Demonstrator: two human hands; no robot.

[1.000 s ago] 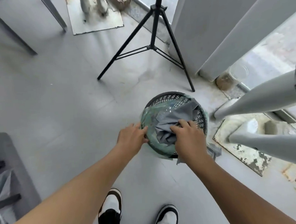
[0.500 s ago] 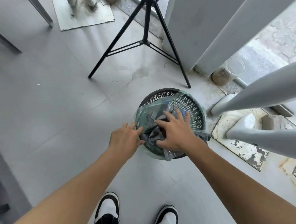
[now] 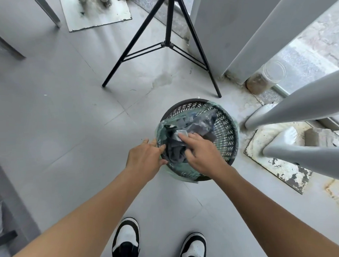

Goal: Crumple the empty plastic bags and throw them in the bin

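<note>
A black mesh bin (image 3: 226, 132) with a greenish liner stands on the floor in front of my feet. Crumpled grey plastic bags (image 3: 174, 152) lie inside it, with clear and dark plastic (image 3: 200, 121) behind them. My left hand (image 3: 144, 157) grips the bin's near left rim and liner, thumb on the edge. My right hand (image 3: 202, 153) lies over the bin's opening, its fingers spread flat and pressing on the grey bags without gripping them.
A black tripod (image 3: 168, 44) stands just beyond the bin. White tapered furniture legs (image 3: 301, 105) reach in from the right, above a rusty floor plate (image 3: 280, 167). A glass jar (image 3: 266, 78) lies by the wall. My two shoes (image 3: 125, 240) are below, and a grey seat (image 3: 5, 205) is at the left.
My right hand has let go of the grey bag it gripped, opened its fingers and pushed the bag deeper into the bin. My left hand stayed on the rim.
</note>
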